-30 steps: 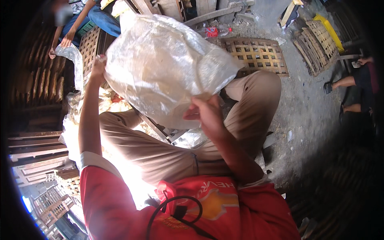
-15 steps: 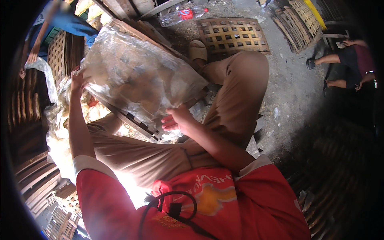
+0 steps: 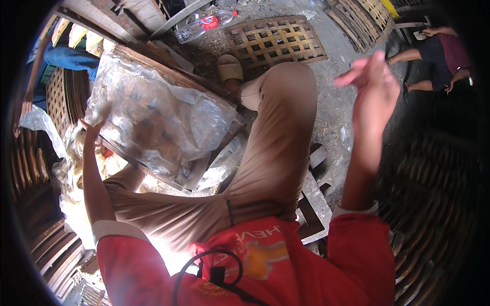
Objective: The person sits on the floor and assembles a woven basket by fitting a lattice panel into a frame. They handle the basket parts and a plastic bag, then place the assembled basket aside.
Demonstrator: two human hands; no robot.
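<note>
A clear, crumpled plastic sheet [image 3: 153, 120] lies over a wooden frame or board [image 3: 214, 153] between my legs. My left hand [image 3: 93, 128] grips the sheet at its near left edge, its fingers partly hidden. My right hand [image 3: 375, 86] is raised over the floor on the right, away from the sheet. It looks empty, fingers apart and somewhat smeared by motion. Brownish shapes show dimly through the plastic; I cannot tell what they are.
Beyond my sandalled foot [image 3: 230, 69] lies a woven lattice panel [image 3: 275, 41], with a plastic bottle [image 3: 204, 25] beside it. Stacked panels [image 3: 357, 23] stand far right, near a person [image 3: 439, 56]. Another person's hand [image 3: 26, 108] holds plastic at far left. Crumpled plastic [image 3: 71, 176] heaps near my left arm.
My right hand has left the sheet's near right edge and swung up to the right. My left hand stays at the sheet's left edge. The view has shifted slightly.
</note>
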